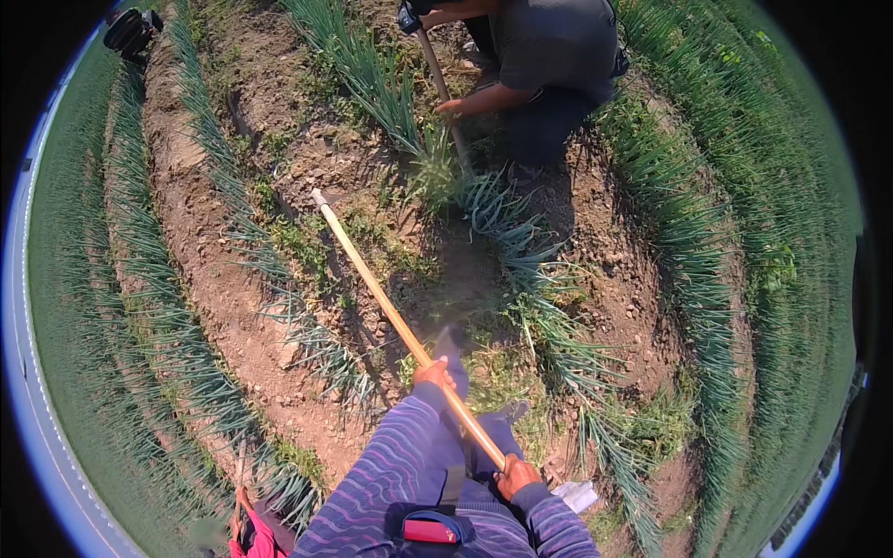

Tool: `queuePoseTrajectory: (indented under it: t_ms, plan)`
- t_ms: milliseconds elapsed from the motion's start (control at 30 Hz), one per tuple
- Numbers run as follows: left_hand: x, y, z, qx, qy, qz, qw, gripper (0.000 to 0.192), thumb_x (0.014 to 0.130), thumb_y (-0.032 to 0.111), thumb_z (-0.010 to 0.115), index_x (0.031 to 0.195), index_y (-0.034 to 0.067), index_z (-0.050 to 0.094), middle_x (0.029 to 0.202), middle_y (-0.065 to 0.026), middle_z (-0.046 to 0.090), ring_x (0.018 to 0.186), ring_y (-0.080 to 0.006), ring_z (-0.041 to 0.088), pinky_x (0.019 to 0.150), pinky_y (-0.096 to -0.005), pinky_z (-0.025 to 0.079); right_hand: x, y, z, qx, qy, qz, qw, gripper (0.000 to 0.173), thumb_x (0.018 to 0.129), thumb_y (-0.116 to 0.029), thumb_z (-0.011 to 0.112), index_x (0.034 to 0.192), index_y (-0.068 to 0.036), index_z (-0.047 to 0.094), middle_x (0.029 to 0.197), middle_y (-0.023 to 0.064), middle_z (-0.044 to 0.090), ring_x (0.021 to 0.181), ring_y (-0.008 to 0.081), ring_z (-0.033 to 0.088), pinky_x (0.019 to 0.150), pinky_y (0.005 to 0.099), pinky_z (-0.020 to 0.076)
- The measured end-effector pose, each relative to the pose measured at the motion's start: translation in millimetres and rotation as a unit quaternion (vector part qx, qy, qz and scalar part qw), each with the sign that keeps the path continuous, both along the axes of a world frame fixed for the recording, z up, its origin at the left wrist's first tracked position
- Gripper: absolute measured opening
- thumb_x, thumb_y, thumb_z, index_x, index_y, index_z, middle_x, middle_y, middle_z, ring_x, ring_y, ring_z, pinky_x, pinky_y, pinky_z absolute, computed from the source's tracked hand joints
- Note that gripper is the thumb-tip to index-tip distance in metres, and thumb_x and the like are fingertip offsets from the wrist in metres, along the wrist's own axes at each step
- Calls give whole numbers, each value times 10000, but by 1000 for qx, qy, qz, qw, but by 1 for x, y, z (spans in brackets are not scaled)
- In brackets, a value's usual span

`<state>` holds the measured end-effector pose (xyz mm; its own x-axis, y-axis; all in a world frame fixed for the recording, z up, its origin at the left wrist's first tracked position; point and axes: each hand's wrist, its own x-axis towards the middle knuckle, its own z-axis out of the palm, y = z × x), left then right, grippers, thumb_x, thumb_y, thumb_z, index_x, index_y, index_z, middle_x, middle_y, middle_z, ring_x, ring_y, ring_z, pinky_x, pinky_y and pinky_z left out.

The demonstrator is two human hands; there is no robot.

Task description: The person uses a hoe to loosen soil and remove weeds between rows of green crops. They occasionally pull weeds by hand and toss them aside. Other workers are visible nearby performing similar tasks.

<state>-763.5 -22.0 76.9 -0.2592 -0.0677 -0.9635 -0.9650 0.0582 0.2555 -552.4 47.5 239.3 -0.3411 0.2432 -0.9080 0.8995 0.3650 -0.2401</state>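
My left hand [434, 374] grips the middle of a long wooden tool handle [385, 303]. Lower down, my right hand [518, 478] is closed around the near end of that handle. The pole slants away to the upper left, where its pale metal end [319, 198] meets weedy soil between two crop rows; the head's exact shape cannot be made out. Green onion plants [513, 237] lean over in the row just right of the pole. Low green weeds [300, 244] grow beside the metal end.
A crouching co-worker [558, 49] ahead holds another wooden-handled tool [436, 70]. At lower left, a person in a pink top [258, 533] holds a pole. Onion rows [691, 265] run along both sides of bare soil furrows [209, 279]. A white cloth-like item [575, 495] lies by my right hand.
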Motion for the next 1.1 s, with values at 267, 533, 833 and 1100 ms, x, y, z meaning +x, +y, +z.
queuePoseTrajectory:
  t_ms: [267,533,833,1100]
  plan:
    - [-27,0,10,-14,30,28,999,236,835,206,642,913,103,444,604,-9,421,439,-129,416,369,-300,393,-25,-10,3,-5,-5,-4,1000,259,789,-230,609,941,-33,537,882,223,630,858,421,591,758,492,469]
    - [-60,2,-10,-12,70,8,997,196,836,185,641,895,84,484,565,-7,440,411,-121,415,365,-302,384,-62,0,-15,-32,65,-66,995,355,796,-281,615,967,13,511,897,280,604,902,439,572,775,489,455]
    - [27,6,15,-32,31,-34,998,219,844,175,631,862,88,431,549,-12,427,386,-122,402,338,-296,368,16,-16,11,-32,58,-85,994,262,788,-198,612,962,-9,564,898,274,604,897,447,571,764,491,458]
    - [103,9,36,-3,13,-71,997,229,842,200,633,896,33,484,594,-56,485,428,-160,479,364,-314,423,82,-2,54,-2,8,-46,999,258,790,-208,616,947,-18,543,873,253,623,867,428,594,756,496,474]
